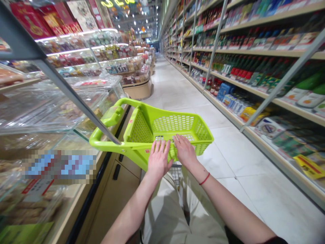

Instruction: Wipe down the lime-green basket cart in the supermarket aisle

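A lime-green plastic shopping cart (175,117) stands sideways right in front of me. Its lattice-walled basket is to the right and its looped handle (94,139) to the left. My left hand (159,156) lies over the near rim, fingers pointing forward across it and thumb lower on the outer side. Close beside it, my right hand (185,149) is closed over the same rim, its fingertips bent towards the basket's inside. A red string bracelet (204,178) circles my right wrist. Little of the basket floor shows, and no goods can be made out in it.
Tall shelves (256,52) of bottles and packs line the right side. A glass-sided food counter (83,135) runs close on the left, with a rounded display stand (137,88) farther on. A grey pole (76,101) slants down to the cart. Tiled floor (165,79) stretches ahead.
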